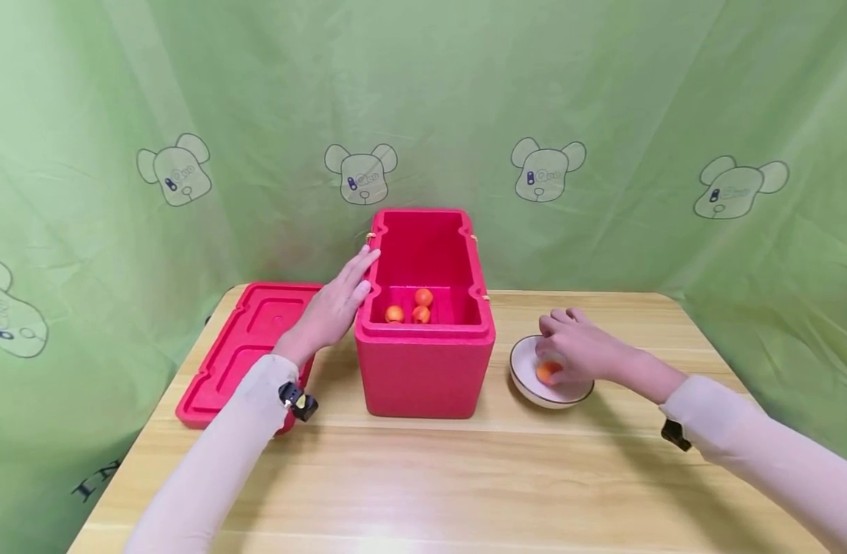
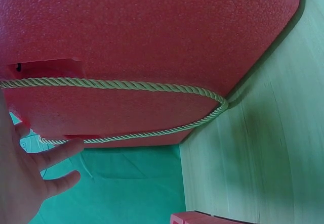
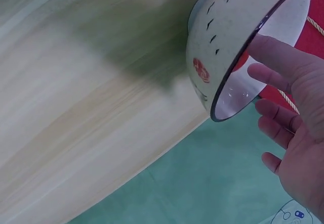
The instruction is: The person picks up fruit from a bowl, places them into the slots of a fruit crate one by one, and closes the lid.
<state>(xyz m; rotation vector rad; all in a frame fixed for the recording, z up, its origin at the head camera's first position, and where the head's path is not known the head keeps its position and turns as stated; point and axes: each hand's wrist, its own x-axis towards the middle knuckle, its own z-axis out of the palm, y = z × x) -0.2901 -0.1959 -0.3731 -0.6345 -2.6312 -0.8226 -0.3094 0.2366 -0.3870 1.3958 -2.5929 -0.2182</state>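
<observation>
A red box (image 1: 423, 377) stands without its lid in the middle of the table, with several small orange balls (image 1: 423, 297) visible on its floor. My left hand (image 1: 331, 308) rests against the box's left rim, fingers extended; the left wrist view shows the left hand (image 2: 23, 178) spread beside the box wall with its cord (image 2: 136, 85). To the right, my right hand (image 1: 575, 346) reaches into a white dark-rimmed bowl (image 1: 530, 391). Thumb and index finger pinch a small orange ball (image 1: 548, 372) inside; the right wrist view partly hides this ball (image 3: 240, 62).
The red lid (image 1: 224, 369) lies on the wooden table (image 1: 423, 477) left of the box. A green curtain (image 1: 451, 92) with bear-head prints hangs close behind and at both sides of the table.
</observation>
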